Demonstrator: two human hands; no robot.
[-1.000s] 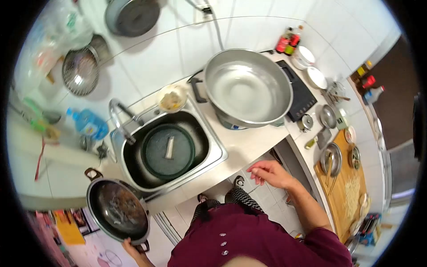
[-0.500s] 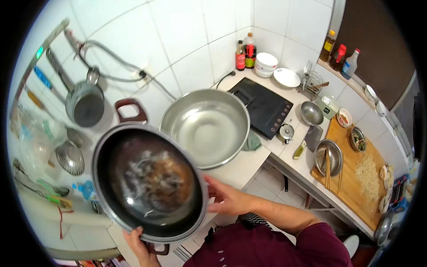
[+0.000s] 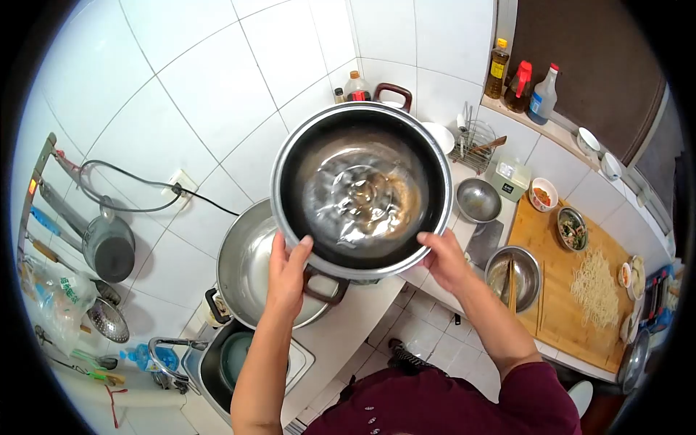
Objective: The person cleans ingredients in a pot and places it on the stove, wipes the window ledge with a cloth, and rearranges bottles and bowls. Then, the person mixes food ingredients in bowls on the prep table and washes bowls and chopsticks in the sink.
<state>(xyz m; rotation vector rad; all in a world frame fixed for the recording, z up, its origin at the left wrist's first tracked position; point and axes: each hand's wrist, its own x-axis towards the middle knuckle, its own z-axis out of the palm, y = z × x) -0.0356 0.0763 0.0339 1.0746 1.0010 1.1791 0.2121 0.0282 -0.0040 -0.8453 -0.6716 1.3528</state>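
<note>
Both hands grip a round, dark, glossy pot (image 3: 362,192) of rippling water (image 3: 361,199).

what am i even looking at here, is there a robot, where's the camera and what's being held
There's no robot: these are a person's bare hands. All the pictures come from one camera worn on the head, looking forward and down, so the arms reach in from the bottom.

The left hand and right hand grip the near rim of a round dark pot with brown handles, holding what looks like liquid. Behind it, lower left, are a wide silver metal pot and a steel sink. At right, a wooden board bears pale noodle-like strips.
</note>
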